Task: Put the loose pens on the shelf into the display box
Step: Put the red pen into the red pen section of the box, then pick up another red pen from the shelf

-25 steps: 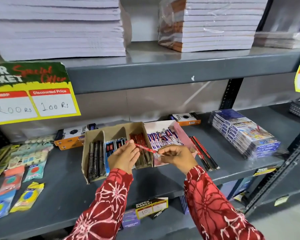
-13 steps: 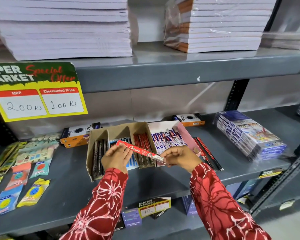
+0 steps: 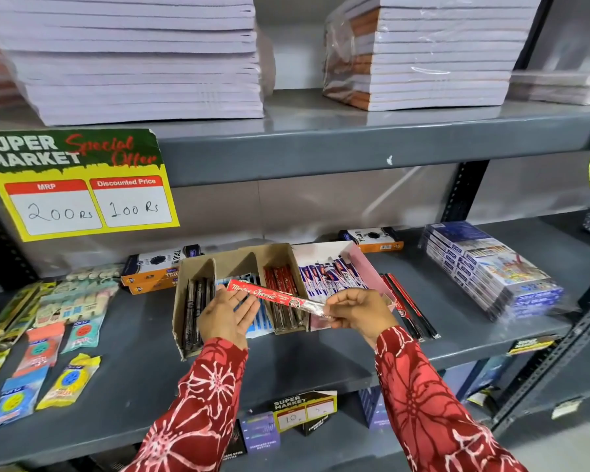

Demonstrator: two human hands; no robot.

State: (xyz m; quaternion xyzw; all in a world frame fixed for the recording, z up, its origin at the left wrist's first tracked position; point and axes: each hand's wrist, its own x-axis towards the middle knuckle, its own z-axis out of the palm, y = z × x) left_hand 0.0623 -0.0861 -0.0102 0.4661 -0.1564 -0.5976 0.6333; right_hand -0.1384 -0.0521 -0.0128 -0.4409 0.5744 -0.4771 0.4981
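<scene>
Grey shelf (image 3: 123, 362), our hands over the display box (image 3: 198, 267).
Our right hand (image 3: 361, 313) pinches a red wrapped pen (image 3: 269, 296) above the box; our left hand (image 3: 227, 316) lies flat and loose beneath its far end.

Single head-worn wide-angle view, facing forward and slightly down, close to grey shelf (image 3: 321, 356) at arm's reach; upper shelf edge (image 3: 321, 155) near eye level.
</scene>
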